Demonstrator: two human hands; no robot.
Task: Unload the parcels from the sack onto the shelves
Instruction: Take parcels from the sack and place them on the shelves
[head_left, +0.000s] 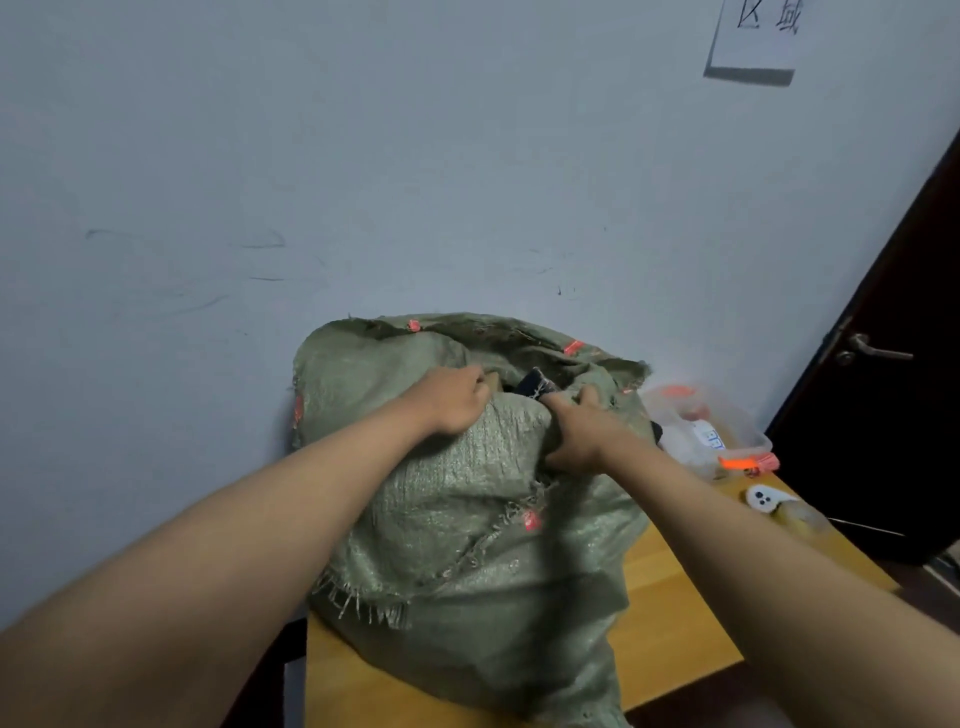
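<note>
It looked like a plain back room used for sorting parcels. A scuffed, bare pale wall (363, 156) carried a paper sign (753, 36) with printed characters, like an area label. A dark door (893, 364) with a metal handle (872, 351) stood at the right. A worn green woven sack (467, 519) sat on a small wooden surface (675, 613), beside a clear plastic tub (727, 421) and a tape roll (800, 514).
</note>
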